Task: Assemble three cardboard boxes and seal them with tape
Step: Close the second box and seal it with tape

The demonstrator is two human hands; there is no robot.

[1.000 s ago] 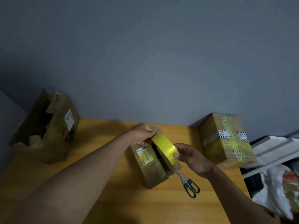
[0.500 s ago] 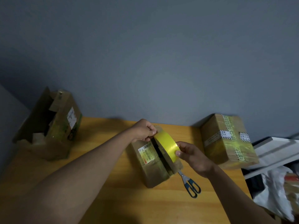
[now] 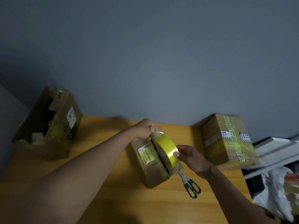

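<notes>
While the left hand (image 3: pixel 144 130) is pinching the tape's free end at the far edge of the small box (image 3: pixel 151 160) at centre frame, the right hand (image 3: pixel 191 156) is gripping the yellow roll (image 3: pixel 166 147); the strip risks wrinkling or drifting off the seam if tension slackens.

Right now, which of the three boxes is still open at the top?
The box on the left by the wall: its flaps stand up. The middle box is under both hands, and the right box is already taped shut.
</notes>
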